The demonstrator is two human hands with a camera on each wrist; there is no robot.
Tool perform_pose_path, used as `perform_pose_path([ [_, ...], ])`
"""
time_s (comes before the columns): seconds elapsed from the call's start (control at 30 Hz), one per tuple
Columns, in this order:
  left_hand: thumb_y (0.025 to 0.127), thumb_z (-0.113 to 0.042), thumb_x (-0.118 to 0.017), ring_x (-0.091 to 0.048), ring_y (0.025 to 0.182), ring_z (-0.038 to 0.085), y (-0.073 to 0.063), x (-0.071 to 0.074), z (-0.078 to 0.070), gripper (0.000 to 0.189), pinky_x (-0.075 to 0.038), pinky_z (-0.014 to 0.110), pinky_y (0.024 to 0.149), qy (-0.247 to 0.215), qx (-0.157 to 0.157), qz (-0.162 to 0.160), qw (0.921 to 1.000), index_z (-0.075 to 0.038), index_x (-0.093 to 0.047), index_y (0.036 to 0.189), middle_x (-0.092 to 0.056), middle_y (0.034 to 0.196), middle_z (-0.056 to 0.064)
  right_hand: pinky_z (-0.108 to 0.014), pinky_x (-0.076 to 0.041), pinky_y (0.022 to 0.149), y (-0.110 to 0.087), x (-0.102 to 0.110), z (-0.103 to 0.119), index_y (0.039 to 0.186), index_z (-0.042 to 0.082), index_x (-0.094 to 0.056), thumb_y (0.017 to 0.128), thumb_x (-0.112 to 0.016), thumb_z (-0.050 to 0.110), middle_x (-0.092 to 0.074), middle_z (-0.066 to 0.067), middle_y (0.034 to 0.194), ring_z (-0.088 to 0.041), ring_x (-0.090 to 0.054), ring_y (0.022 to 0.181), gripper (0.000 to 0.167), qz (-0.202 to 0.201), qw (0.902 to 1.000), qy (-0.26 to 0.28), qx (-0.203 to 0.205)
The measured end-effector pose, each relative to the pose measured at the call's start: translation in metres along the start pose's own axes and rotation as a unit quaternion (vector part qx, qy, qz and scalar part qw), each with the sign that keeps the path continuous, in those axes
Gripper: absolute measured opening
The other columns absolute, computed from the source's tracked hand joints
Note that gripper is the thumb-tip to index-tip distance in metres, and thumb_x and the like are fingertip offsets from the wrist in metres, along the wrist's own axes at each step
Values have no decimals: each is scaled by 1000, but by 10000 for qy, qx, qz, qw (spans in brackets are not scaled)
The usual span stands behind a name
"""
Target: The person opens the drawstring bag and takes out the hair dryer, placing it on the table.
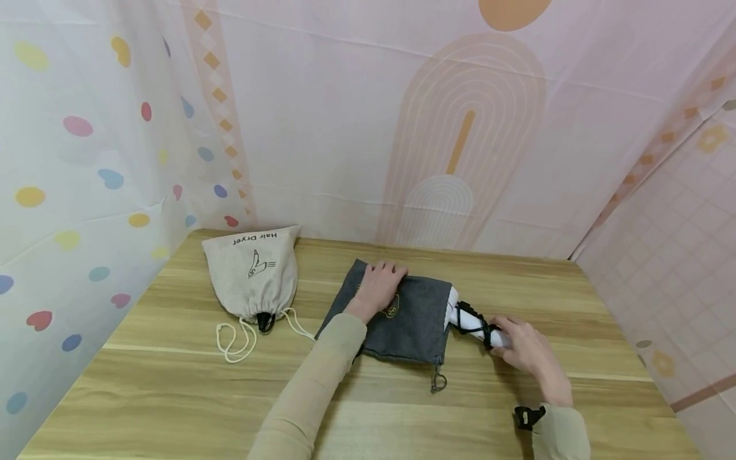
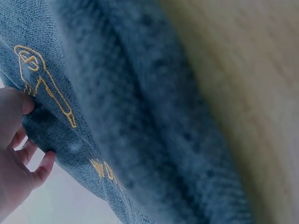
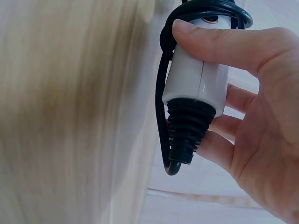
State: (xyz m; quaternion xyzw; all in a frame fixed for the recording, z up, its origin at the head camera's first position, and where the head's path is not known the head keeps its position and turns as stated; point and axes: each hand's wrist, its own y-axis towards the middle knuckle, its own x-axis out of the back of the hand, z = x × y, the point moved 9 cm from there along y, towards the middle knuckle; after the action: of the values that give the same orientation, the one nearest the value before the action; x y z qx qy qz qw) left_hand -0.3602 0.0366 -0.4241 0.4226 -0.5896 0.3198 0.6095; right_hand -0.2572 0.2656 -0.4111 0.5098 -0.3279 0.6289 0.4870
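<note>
A dark grey drawstring bag with a gold hair dryer outline lies on the table. My left hand grips its far side, thumb on the embroidered face and fingers at the edge in the left wrist view. Out of the bag's right end sticks the white handle of a hair dryer; its head is hidden inside. A black cord winds around the handle. My right hand holds the handle's end, thumb across it and fingers behind, close to the black ribbed cord sleeve.
A beige drawstring bag printed "Hair Dryer" lies at the back left, its white strings loose on the wooden table. Patterned curtains stand behind the table and on both sides.
</note>
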Motion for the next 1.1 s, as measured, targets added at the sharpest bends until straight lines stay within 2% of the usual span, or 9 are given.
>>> perform_pose_path([
  [0.2, 101, -17, -42, -54, 116, 30, 0, 0, 1, 28, -45, 50, 95, 103, -10, -83, 9999, -22, -50, 127, -59, 123, 9, -43, -51, 64, -1, 2, 1, 119, 10, -59, 75, -76, 11, -63, -19, 115, -26, -62, 85, 47, 10, 10000, -17, -4],
  [0.47, 101, -18, -42, -54, 117, 30, -2, 0, 5, 32, -45, 50, 96, 166, 47, 16, 9999, -23, -47, 133, -59, 124, 10, -43, -50, 64, -1, 3, 0, 118, 10, -60, 75, -76, 12, -64, -17, 114, -25, -62, 85, 47, 14, 10000, 29, -10],
  [0.73, 100, -19, -45, -55, 114, 30, -2, 0, 6, 30, -46, 49, 94, 190, 60, -61, 9998, -22, -50, 130, -60, 119, 10, -43, -51, 65, -2, 5, 0, 118, 10, -60, 74, -76, 13, -64, -17, 114, -27, -63, 87, 47, 29, 10000, 64, -13],
  [0.97, 98, -18, -50, -49, 120, 30, -11, 1, 1, 41, -51, 43, 87, -291, -107, -80, 9995, -14, -42, 139, -54, 127, 13, -43, -51, 66, -2, 0, -3, 120, 10, -59, 75, -76, 12, -63, -18, 115, -25, -62, 86, 47, 113, 9998, 118, -88],
  [1.1, 96, -21, -54, -37, 135, 33, -21, 2, 0, 52, -46, 47, 98, -639, -206, 114, 9977, -11, -37, 145, -40, 144, 18, -43, -51, 67, -2, -1, -3, 118, 10, -60, 75, -76, 11, -64, -18, 114, -26, -62, 87, 47, 72, 9999, 115, -65],
])
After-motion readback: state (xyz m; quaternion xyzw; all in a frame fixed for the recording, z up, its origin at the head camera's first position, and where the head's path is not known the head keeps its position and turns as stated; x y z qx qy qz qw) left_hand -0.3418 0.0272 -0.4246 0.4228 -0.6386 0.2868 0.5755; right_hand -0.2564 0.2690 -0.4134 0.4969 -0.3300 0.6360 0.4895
